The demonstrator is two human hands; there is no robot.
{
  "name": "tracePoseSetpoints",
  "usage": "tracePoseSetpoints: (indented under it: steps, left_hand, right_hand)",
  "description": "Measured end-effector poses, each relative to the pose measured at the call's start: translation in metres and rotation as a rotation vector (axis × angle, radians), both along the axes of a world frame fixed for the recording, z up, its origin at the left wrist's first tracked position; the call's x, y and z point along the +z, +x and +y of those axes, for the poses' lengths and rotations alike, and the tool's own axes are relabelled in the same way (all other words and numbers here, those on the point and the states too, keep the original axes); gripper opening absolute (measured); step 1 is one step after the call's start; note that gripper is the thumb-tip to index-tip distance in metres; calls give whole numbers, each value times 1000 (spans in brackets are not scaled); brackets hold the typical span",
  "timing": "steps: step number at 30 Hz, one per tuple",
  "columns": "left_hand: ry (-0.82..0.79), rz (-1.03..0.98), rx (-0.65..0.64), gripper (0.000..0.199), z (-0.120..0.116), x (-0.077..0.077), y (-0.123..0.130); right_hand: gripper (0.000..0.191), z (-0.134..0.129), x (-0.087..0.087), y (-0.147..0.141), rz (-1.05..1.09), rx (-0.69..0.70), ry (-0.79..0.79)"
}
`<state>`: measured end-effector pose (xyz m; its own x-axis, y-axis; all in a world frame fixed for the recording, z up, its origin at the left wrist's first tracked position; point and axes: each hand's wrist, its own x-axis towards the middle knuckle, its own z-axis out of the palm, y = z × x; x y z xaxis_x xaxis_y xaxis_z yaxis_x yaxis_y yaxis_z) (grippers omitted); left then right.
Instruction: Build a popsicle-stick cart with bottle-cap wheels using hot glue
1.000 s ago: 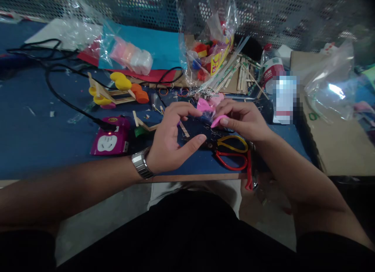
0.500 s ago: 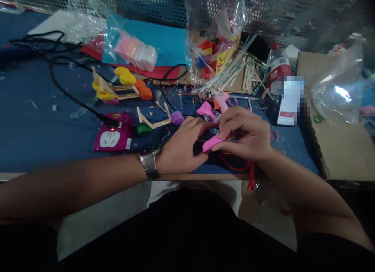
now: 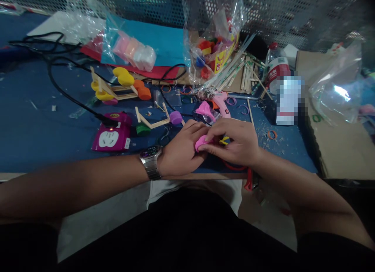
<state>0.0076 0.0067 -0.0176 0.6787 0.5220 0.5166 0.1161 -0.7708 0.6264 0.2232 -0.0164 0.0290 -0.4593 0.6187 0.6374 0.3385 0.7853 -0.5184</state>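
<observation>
A small pink piece of what looks like soft modelling clay (image 3: 200,143) sits between my two hands, close to the table's front edge. My right hand (image 3: 236,141) pinches it between thumb and forefinger. Closed around its left side is my left hand (image 3: 183,149), with the fingertips partly hidden. A yellow and dark object (image 3: 225,140) peeks out under my right hand; its kind is unclear. Just beyond the hands lies a larger pink lump (image 3: 205,109) on clear wrapping. Left of them is a stick frame (image 3: 159,123) with a purple round piece (image 3: 176,117) and a green one (image 3: 143,129).
A magenta power socket (image 3: 113,133) with a black cable is at the left. Behind stand a stick build with yellow and orange wheels (image 3: 124,76), a pink glue gun (image 3: 222,102) and a bag of clay pieces (image 3: 212,49). Rightward are a bottle (image 3: 277,67), a phone (image 3: 288,102) and cardboard (image 3: 310,147).
My right hand has moved left and slightly down. The pink clay has gone from sticking out to the left to sitting bent against my left hand.
</observation>
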Motion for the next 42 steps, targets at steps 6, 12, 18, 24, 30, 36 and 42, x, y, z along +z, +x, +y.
tracePoseSetpoints:
  steps: [6,12,18,24,30,36,42]
  left_hand:
    - [71,-42,-15,24,3,0,0]
    - [15,-1,-3,29,-2,6,0]
    - [-74,-30,-5,24,0,6,-2]
    - [-195,0,-19,10,0,10,-6]
    - [-169,-7,-24,12,1,11,-5]
    - [-191,-108,-53,6,2,4,-5]
    - [-191,-97,-31,7,5,0,-8]
  right_hand:
    - [20,-1,6,6,-54,127,-26]
    - [32,-2,2,7,-84,126,42]
    - [38,2,-2,11,-148,137,120]
    - [50,3,0,12,-143,121,171]
    - [33,-2,1,13,-80,-7,161]
    - [51,7,5,16,-197,125,312]
    - [58,10,-3,19,-331,220,253]
